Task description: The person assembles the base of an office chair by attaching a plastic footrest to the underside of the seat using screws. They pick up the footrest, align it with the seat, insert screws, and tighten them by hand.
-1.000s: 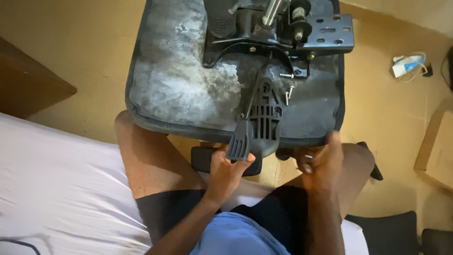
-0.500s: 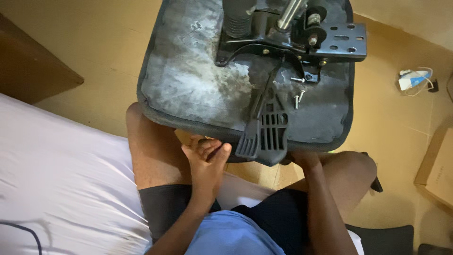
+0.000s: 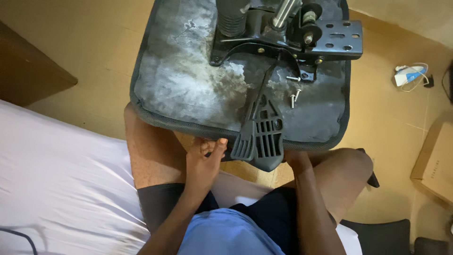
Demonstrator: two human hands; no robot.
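Two hands were down at the near edge of the upturned chair seat resting on my knees. Half a second before, the left hand sat lower on the thigh; now its fingers curled up under the seat rim, beside the black plastic lever paddle, which it had let go of. The right hand was tucked under the seat, so I couldn't tell its grip. Loose screws lay on the seat by the metal mechanism. A cardboard box sat far right on the floor, contents hidden.
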